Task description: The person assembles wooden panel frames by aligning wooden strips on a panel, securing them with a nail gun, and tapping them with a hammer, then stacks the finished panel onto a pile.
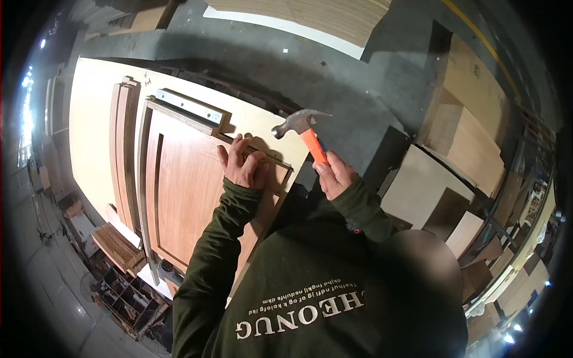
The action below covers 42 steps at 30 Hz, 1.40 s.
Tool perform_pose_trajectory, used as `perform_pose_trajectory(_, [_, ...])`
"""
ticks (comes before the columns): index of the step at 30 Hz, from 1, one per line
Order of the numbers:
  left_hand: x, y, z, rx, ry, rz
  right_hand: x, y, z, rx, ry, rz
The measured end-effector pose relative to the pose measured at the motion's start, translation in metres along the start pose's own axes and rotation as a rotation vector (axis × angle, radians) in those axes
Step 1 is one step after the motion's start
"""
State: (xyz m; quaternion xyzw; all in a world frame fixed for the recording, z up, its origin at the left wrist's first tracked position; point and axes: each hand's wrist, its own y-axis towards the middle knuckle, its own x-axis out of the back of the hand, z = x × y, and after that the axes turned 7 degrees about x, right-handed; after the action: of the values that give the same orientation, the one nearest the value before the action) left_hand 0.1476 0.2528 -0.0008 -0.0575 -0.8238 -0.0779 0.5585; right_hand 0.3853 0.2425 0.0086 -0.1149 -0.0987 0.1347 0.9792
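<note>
In the head view, my right hand (336, 176) is wrapped round the orange handle of a claw hammer (313, 146). The hammer's metal head is raised beside the corner of a framed wooden panel (188, 179), apart from it. My left hand (243, 167) rests at the panel's upper edge with its fingers bent and drawn together. Whatever may be between those fingertips is hidden. A dark narrow strip (271, 156) runs along the edge beside them. To the left of that hand, a wooden block with a pale, dotted strip (188, 106) lies along the same edge.
The panel lies on a pale board (92, 113) serving as the work surface. Long wooden strips (122, 155) are stacked to its left, with more short pieces (119, 246) below. Boards (427, 182) stand at the right. A board stack (304, 18) sits across the grey floor.
</note>
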Motion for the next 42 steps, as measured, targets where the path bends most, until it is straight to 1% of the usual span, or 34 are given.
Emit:
perform_pose_trajectory(1, [0.001,0.0,0.0,0.036,-0.048,-0.065,-0.003,-0.002,-0.008,0.021,-0.067,-0.008])
perform_pose_trajectory(3, [0.002,-0.003,0.001,0.106,-0.144,-0.196,-0.006,-0.003,-0.017,0.023,-0.072,-0.021])
perform_pose_trajectory(4, [0.008,-0.012,0.004,0.247,-0.073,-0.198,-0.007,-0.003,-0.018,0.022,-0.074,-0.029])
perform_pose_trajectory(6, [-0.001,-0.04,0.024,0.421,0.01,-0.363,-0.005,-0.001,-0.006,-0.062,0.006,-0.05])
perform_pose_trajectory(7, [0.0,-0.053,0.025,0.719,0.095,-0.175,-0.005,-0.001,-0.002,-0.105,0.043,-0.053])
perform_pose_trajectory(10, [-0.014,-0.068,0.023,0.742,0.254,-0.044,-0.025,0.001,-0.004,-0.027,-0.282,-0.144])
perform_pose_trajectory(12, [-0.013,-0.065,0.019,0.765,0.237,-0.034,-0.032,0.003,0.004,-0.123,-0.467,0.195])
perform_pose_trajectory(13, [-0.012,-0.064,0.019,0.768,0.221,-0.044,-0.03,0.005,0.007,-0.099,-0.33,0.169])
perform_pose_trajectory(16, [-0.012,-0.058,0.018,0.768,0.217,-0.058,-0.029,0.006,-0.002,0.059,-0.307,0.059])
perform_pose_trajectory(17, [-0.012,-0.059,0.017,0.774,0.226,-0.053,-0.026,0.005,-0.001,-0.15,-0.188,0.072])
perform_pose_trajectory(18, [-0.013,-0.061,0.017,0.781,0.229,-0.052,-0.026,0.006,0.001,-0.205,-0.177,-0.05])
perform_pose_trajectory(20, [-0.013,-0.06,0.019,0.789,0.244,-0.044,-0.021,0.009,0.009,-0.2,-0.171,-0.107])
perform_pose_trajectory(22, [-0.006,-0.057,0.013,0.796,0.239,-0.043,-0.025,0.008,0.011,-0.234,-0.429,0.258])
perform_pose_trajectory(23, [-0.003,-0.055,0.009,0.799,0.241,-0.048,-0.03,0.007,0.005,-0.194,-0.388,0.221])
perform_pose_trajectory(25, [-0.003,-0.051,0.007,0.79,0.244,-0.067,-0.031,0.004,-0.001,-0.189,-0.274,0.158])
perform_pose_trajectory(28, [-0.002,-0.052,0.008,0.803,0.166,-0.053,-0.029,0.004,-0.006,-0.175,-0.125,0.037])
perform_pose_trajectory(30, [-0.004,-0.054,0.01,0.81,0.173,-0.052,-0.019,0.008,0.005,-0.282,0.011,-0.036])
perform_pose_trajectory(31, [-0.004,-0.054,0.009,0.81,0.169,-0.06,-0.018,0.008,0.017,-0.207,-0.275,0.069])
perform_pose_trajectory(32, [-0.004,-0.053,0.009,0.809,0.164,-0.07,-0.025,0.005,0.002,0.087,-0.513,0.163])
perform_pose_trajectory(34, [-0.004,-0.056,0.007,0.803,0.202,-0.076,-0.028,0.003,0.009,-0.001,-0.413,0.133])
perform_pose_trajectory(37, [-0.005,-0.053,0.009,0.814,0.233,-0.076,-0.028,0.005,0.009,-0.248,-0.156,0.069])
perform_pose_trajectory(40, [-0.005,-0.055,0.01,0.812,0.228,-0.069,-0.02,0.011,0.022,-0.22,-0.209,0.063])
perform_pose_trajectory(41, [-0.004,-0.054,0.009,0.813,0.21,-0.069,-0.022,0.015,0.034,-0.228,-0.345,0.211])
perform_pose_trajectory(42, [-0.003,-0.053,0.007,0.815,0.192,-0.071,-0.032,0.008,0.016,0.0,-0.412,0.129])
